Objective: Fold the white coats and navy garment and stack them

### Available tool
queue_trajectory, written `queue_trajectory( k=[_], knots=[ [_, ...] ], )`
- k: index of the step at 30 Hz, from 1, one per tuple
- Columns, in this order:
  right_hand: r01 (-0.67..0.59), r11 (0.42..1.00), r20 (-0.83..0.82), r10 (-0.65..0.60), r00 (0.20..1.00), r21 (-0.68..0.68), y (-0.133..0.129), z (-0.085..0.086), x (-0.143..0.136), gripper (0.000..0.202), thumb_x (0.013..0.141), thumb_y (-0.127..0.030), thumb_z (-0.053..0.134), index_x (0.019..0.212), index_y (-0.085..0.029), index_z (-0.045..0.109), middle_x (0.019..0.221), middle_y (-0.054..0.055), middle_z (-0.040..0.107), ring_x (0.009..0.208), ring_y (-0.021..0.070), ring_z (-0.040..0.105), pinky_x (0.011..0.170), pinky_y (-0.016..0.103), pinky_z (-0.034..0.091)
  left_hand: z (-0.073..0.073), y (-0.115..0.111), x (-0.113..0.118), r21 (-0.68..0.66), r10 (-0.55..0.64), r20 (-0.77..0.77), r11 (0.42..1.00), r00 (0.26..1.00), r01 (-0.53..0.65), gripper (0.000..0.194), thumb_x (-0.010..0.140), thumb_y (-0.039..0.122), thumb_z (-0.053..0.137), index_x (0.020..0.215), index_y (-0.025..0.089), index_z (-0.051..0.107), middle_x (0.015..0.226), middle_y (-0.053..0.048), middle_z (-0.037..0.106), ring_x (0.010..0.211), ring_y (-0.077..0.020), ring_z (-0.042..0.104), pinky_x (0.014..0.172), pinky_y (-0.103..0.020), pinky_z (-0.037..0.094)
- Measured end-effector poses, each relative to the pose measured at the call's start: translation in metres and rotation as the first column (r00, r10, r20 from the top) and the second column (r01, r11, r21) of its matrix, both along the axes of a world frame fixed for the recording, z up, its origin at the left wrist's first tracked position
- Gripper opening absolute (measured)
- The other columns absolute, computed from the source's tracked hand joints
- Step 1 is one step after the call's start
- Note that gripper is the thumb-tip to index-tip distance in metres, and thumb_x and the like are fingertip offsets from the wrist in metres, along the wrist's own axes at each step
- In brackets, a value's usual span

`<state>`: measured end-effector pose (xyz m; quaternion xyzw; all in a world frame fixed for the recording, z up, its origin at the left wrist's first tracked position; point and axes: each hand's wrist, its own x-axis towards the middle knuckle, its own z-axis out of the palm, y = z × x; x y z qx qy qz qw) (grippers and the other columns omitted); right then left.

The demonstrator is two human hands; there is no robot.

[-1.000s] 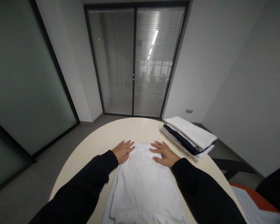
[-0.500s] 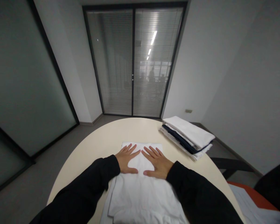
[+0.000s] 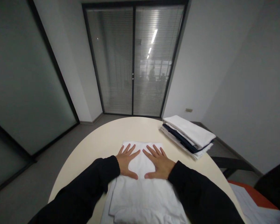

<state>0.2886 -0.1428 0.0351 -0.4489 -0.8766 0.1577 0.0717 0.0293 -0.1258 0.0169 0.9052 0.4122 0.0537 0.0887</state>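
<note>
A white cloth garment lies partly folded on the round cream table, stretching from the table's middle down to the bottom edge of the view. My left hand rests flat on the left side of its far part, fingers spread. Opposite it, my right hand presses flat on the right side with its fingers apart. White fabric shows between the two thumbs. Neither hand grips anything.
A stack of folded white and dark navy cloths sits at the table's right back edge. Beyond the table's right side are an orange-red surface and pale cloth. Glass doors with blinds stand behind.
Both hands stay on the cloth. Their thumbs have slid slightly nearer to me, and the fingertips of the two hands are a little farther apart.
</note>
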Motion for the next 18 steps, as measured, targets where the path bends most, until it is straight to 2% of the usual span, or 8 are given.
queue_trajectory(
  k=[4, 7, 11, 16, 18],
  knots=[
    [-0.147, 0.988, -0.055, 0.145, 0.988, -0.049, -0.020, 0.000, -0.008, 0.126, 0.052, -0.070, 0.076, 0.152, -0.034, 0.009, 0.159, 0.010, 0.003, 0.142, 0.0454, 0.000, 0.109, 0.068, -0.005, -0.005, 0.004, 0.000, -0.005, 0.015, 0.025, 1.000, 1.000, -0.015, 0.117, 0.057, 0.081, 0.063, 0.152, 0.030, 0.017, 0.159, -0.014, 0.008, 0.144, -0.0426, 0.002, 0.110, -0.064, 0.001],
    [-0.216, 0.975, -0.055, 0.213, 0.975, -0.055, -0.032, -0.002, -0.018, 0.131, 0.046, -0.068, 0.080, 0.152, -0.034, 0.009, 0.159, 0.009, 0.003, 0.142, 0.0459, -0.003, 0.108, 0.067, -0.011, -0.007, 0.011, -0.003, -0.002, 0.044, 0.042, 0.999, 0.998, -0.044, 0.118, 0.056, 0.080, 0.064, 0.151, 0.027, 0.021, 0.158, -0.014, 0.011, 0.144, -0.0416, 0.003, 0.111, -0.062, 0.001],
    [-0.203, 0.979, -0.034, 0.202, 0.979, -0.028, -0.027, -0.005, -0.024, 0.127, 0.049, -0.067, 0.079, 0.152, -0.033, 0.012, 0.159, 0.009, 0.001, 0.143, 0.0444, -0.004, 0.108, 0.066, -0.014, -0.002, 0.023, -0.008, 0.006, 0.067, 0.089, 0.998, 0.994, -0.068, 0.117, 0.056, 0.078, 0.066, 0.150, 0.019, 0.027, 0.156, -0.017, 0.019, 0.144, -0.0406, 0.011, 0.113, -0.059, 0.006],
    [-0.170, 0.985, -0.034, 0.170, 0.985, 0.002, -0.010, -0.005, -0.020, 0.119, 0.053, -0.067, 0.077, 0.151, -0.031, 0.019, 0.159, 0.011, 0.005, 0.144, 0.0427, 0.000, 0.109, 0.067, -0.008, 0.006, 0.023, -0.009, 0.083, -0.073, 0.219, 0.995, 0.973, 0.057, 0.084, 0.075, 0.064, 0.063, 0.143, 0.021, 0.040, 0.147, -0.014, 0.042, 0.134, -0.0317, 0.039, 0.111, -0.047, 0.026],
    [-0.165, 0.986, -0.031, 0.165, 0.986, 0.006, -0.007, -0.004, -0.019, 0.117, 0.055, -0.068, 0.075, 0.151, -0.030, 0.020, 0.159, 0.011, 0.005, 0.144, 0.0416, 0.001, 0.109, 0.067, -0.007, 0.000, 0.016, -0.007, 0.077, -0.104, 0.225, 0.993, 0.969, 0.089, 0.082, 0.077, 0.063, 0.061, 0.144, 0.021, 0.039, 0.148, -0.013, 0.041, 0.135, -0.0318, 0.039, 0.111, -0.046, 0.028]
  ],
)
